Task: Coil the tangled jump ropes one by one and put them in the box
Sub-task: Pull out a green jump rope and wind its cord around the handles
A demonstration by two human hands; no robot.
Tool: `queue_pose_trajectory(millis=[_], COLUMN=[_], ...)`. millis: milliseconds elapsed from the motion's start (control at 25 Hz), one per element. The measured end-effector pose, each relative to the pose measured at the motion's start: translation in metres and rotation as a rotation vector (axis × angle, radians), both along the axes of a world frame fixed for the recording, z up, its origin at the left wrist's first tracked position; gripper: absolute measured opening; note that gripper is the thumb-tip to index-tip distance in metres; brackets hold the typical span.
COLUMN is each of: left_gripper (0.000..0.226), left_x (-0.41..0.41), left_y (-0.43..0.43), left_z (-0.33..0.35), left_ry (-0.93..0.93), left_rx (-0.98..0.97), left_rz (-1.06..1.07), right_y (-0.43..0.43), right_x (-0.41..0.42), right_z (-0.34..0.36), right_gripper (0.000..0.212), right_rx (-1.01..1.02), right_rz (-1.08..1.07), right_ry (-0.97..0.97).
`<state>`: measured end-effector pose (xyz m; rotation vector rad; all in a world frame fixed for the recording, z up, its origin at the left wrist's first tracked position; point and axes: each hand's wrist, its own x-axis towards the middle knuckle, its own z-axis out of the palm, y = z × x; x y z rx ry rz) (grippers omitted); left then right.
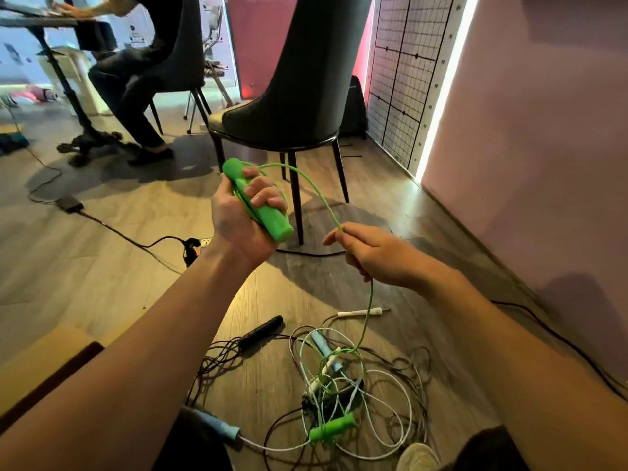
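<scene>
Gripping a green handle (258,202), my left hand (243,219) has its fingers curled tight round the moulded grip, with what look like loops of green cord trapped against the palm. From its upper end the green cord (307,185) arcs over toward three o'clock, where my right hand (372,254) pinches it between thumb and forefinger, the other fingers folded loosely.

Below that pinch the cord drops toward six o'clock into the tangle (343,389) on the floor, among white, black and blue lines. The second green handle (331,431) lies at the pile's near edge.

I judge the cord light, thin, springy and rather slick, so a fingertip pinch will let it slide; the handles are rigid and give the surest hold. Pulling hard would likely tighten the knots, so I'd feed slack gently.

A black handle (260,331) lies at ten o'clock from the pile, a white handle (362,312) at twelve. I cannot say where the box is.
</scene>
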<state>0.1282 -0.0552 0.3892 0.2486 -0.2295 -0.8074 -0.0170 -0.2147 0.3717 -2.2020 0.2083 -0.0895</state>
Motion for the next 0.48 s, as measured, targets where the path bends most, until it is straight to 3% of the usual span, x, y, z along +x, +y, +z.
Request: queue_pose_trajectory(millis=[160,240,320,400,480], left_gripper=[0.036,0.031,0.023,0.02,0.019], left_x=[0.002,0.01,0.017,0.02,0.02], left_y=[0.0,0.004,0.005,0.006,0.007], left_z=[0.005,0.005,-0.002,-0.012,-0.02], left_ry=[0.038,-0.018,-0.134,-0.319,-0.75], left_rx=[-0.113,-0.037,0.144,0.368,0.717], left_rz=[0.186,0.346,0.441,0.544,0.632], right_y=[0.007,0.006,0.0,-0.006,-0.006], right_x=[0.005,0.002,0.0,-0.003,-0.005], right_z=[-0.008,-0.007,-0.004,0.001,0.005], right_gripper=[0.032,0.035,0.044,0.048,0.047], right_rx=[-0.215,-0.17,-0.079,-0.17,-0.269], right_rz=[0.049,0.081,0.021,0.007,-0.01], right_ry=[0.155,0.222,0.165,0.181,0.144])
